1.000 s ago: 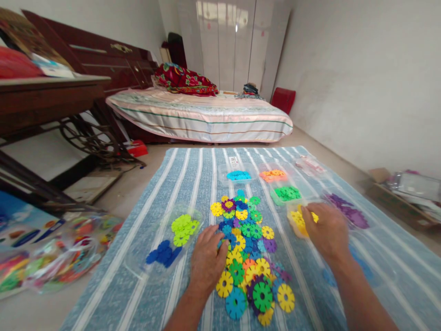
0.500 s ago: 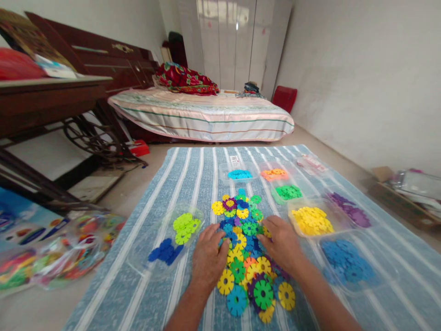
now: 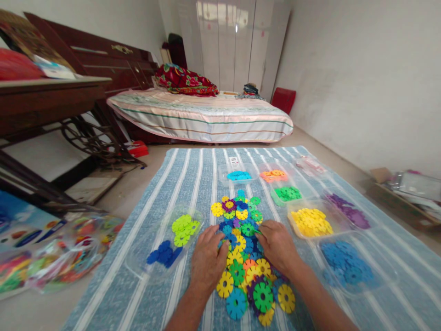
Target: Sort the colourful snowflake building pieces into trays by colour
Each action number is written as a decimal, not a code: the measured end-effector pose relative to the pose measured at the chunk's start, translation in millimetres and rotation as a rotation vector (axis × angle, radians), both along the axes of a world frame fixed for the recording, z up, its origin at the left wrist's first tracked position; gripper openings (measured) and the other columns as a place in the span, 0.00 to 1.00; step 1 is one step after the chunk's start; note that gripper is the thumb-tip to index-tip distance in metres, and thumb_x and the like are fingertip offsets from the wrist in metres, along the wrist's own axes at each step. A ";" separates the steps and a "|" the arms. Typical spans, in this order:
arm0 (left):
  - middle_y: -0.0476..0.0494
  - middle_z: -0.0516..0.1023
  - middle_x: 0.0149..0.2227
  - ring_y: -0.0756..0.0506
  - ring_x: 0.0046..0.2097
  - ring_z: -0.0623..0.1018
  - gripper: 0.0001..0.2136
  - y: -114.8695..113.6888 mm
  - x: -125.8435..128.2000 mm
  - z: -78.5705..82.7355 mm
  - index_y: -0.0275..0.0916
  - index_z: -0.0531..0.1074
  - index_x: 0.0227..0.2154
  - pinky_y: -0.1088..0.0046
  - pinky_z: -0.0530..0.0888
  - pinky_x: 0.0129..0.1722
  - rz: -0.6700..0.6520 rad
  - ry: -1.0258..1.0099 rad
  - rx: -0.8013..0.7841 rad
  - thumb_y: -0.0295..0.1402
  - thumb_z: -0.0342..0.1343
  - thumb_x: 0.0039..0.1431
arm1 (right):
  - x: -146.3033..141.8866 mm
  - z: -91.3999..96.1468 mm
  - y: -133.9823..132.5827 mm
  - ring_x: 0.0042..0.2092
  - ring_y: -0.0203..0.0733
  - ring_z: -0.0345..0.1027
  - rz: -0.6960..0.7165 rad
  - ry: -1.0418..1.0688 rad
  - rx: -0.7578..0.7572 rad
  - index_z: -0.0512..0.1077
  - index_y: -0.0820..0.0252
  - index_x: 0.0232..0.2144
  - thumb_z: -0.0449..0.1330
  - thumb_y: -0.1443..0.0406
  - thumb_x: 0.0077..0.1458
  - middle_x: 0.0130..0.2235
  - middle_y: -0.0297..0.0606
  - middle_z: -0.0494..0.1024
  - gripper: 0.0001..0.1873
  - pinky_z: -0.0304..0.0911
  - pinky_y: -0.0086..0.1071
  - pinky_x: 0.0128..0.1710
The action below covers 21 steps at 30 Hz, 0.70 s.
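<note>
A heap of notched plastic flower discs (image 3: pixel 237 271) in many colours lies on the striped cloth between my two hands. My left hand (image 3: pixel 208 255) rests along the heap's left side, thumb and forefinger apart, fingertips touching the edge discs. On the opposite side my right hand (image 3: pixel 277 243) has its bent fingers and thumb parted against the heap, close to a green disc (image 3: pixel 247 229). Its inner fingers are partly hidden. Near my left hand, a clear tray (image 3: pixel 136 271) contains lime discs (image 3: pixel 185 230) and dark blue discs (image 3: pixel 163 253). Yellow discs (image 3: pixel 312 223) fill a box beyond my right hand.
Further clear boxes hold blue discs (image 3: pixel 346 262), purple discs (image 3: pixel 348 210), green discs (image 3: pixel 287 193), orange discs (image 3: pixel 274 175) and light blue discs (image 3: pixel 239 176). A bed (image 3: pixel 203 115) stands past the table (image 3: pixel 155 202). Bagged toys (image 3: pixel 82 257) lie at left.
My right hand has shifted slightly down and left along the heap's edge. My left hand stays nearly in place, and the trays have not moved.
</note>
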<state>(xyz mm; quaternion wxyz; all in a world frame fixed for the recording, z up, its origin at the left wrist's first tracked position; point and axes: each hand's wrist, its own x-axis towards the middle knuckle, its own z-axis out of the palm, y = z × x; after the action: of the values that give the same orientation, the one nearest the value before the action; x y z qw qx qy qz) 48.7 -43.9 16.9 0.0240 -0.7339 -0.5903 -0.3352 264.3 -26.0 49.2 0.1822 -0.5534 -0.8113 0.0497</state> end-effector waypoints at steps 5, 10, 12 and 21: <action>0.42 0.77 0.46 0.40 0.52 0.73 0.10 0.1 -0.5 -1.8 0.42 0.76 0.35 0.56 0.72 0.53 0.011 -0.021 -0.002 0.35 0.50 0.58 | 21.7 17.8 22.5 0.36 0.41 0.66 -0.059 0.040 0.204 0.73 0.59 0.28 0.50 0.64 0.62 0.31 0.39 0.75 0.15 0.57 0.33 0.39; 0.41 0.78 0.46 0.39 0.51 0.74 0.10 0.3 -0.7 -1.1 0.42 0.76 0.34 0.55 0.72 0.52 0.002 -0.016 -0.005 0.36 0.49 0.58 | 41.1 43.8 47.8 0.42 0.49 0.65 -0.375 0.072 0.537 0.71 0.63 0.42 0.50 0.60 0.61 0.38 0.48 0.75 0.16 0.57 0.39 0.43; 0.41 0.78 0.46 0.39 0.51 0.74 0.10 0.1 -0.4 -0.5 0.41 0.76 0.34 0.55 0.72 0.52 0.007 -0.008 -0.008 0.35 0.49 0.59 | 32.7 41.9 44.1 0.42 0.48 0.66 -0.269 0.063 0.464 0.72 0.63 0.41 0.50 0.60 0.61 0.38 0.46 0.75 0.15 0.58 0.39 0.43; 0.39 0.77 0.46 0.39 0.51 0.74 0.10 -0.8 0.0 2.9 0.40 0.75 0.36 0.55 0.73 0.52 -0.004 0.015 0.003 0.34 0.49 0.59 | -24.8 8.1 8.3 0.52 0.51 0.63 -0.021 -0.034 -0.028 0.74 0.59 0.34 0.60 0.61 0.55 0.43 0.45 0.75 0.08 0.59 0.41 0.50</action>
<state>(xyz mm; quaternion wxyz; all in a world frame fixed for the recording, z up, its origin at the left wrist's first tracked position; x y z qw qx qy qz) 48.8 -44.7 19.9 0.0289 -0.7374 -0.5882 -0.3307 239.4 -17.7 57.4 0.1611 -0.5651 -0.8076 0.0498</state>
